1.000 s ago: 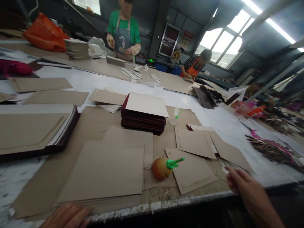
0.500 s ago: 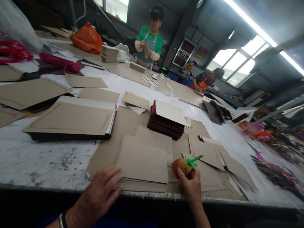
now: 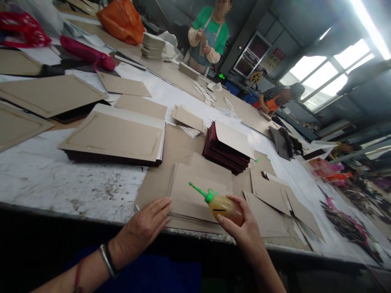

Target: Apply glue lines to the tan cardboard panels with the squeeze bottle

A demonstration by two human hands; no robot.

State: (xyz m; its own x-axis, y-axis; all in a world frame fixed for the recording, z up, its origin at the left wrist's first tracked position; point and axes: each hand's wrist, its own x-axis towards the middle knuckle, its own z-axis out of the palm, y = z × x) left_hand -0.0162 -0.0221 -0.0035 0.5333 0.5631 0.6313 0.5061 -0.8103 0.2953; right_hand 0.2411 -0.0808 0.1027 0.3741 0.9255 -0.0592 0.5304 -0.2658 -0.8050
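Note:
In my right hand is a squeeze glue bottle with amber contents and a green nozzle. It is tilted, nozzle pointing up and left, over a stack of tan cardboard sheets. My left hand lies with fingers stretched out against the left edge of that stack, at the table's front edge; it holds nothing. Behind the sheets stands a pile of dark red folded covers with a pale board on top. To the left, a larger board with glue lines rests on dark pieces.
Loose cardboard pieces lie to the right, dark scraps with a pink strip beyond them. An orange bag and a pink pouch are at the far left. Across the table a person in a green shirt handles something small.
My right hand has lifted the glue bottle off the table and swung it left over the cardboard stack, its nozzle now turned leftward. My left hand stays by the stack's edge. The view has shifted.

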